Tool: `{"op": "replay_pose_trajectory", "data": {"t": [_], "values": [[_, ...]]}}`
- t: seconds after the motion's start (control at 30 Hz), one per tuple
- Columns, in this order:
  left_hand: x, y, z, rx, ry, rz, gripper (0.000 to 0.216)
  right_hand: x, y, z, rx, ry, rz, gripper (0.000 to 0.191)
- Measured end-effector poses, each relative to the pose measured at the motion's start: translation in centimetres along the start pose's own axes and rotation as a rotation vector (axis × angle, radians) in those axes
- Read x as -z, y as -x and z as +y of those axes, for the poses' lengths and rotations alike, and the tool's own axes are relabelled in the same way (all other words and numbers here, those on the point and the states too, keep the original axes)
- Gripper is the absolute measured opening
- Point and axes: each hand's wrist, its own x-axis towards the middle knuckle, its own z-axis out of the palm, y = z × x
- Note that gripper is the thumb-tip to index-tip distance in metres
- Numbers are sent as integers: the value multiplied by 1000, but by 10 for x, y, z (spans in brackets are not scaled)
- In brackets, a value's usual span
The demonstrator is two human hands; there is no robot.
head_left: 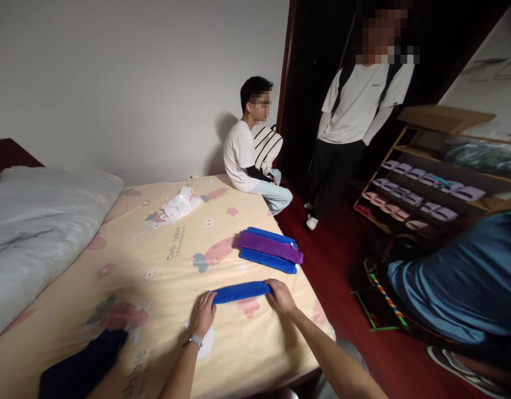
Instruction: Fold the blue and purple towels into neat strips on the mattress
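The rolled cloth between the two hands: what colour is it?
Plain bright blue; the head view shows the cloth held at its ends by left hand and right hand.

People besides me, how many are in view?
3: a seated person on the bed corner, a standing person at the doorway, a person in blue at right, partly cut off.

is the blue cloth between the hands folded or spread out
Folded: the blue cloth lies on the bed as a narrow strip, left hand at one end, right hand at the other.
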Motion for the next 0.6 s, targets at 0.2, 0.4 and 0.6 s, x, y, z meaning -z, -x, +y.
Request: {"op": "replay_pose_trajectory", "data": {"t": [0.2, 0.4, 0.6], "values": [[4, 14, 15, 93, 184, 50, 32, 60, -27, -50, 5, -325, 107, 33], [-37, 65, 87, 342, 545, 33, 35, 125, -34, -149, 249, -355, 7, 38], [-55, 83, 126, 274, 337, 12, 29, 123, -17, -184, 392, -334, -159, 44]]}}
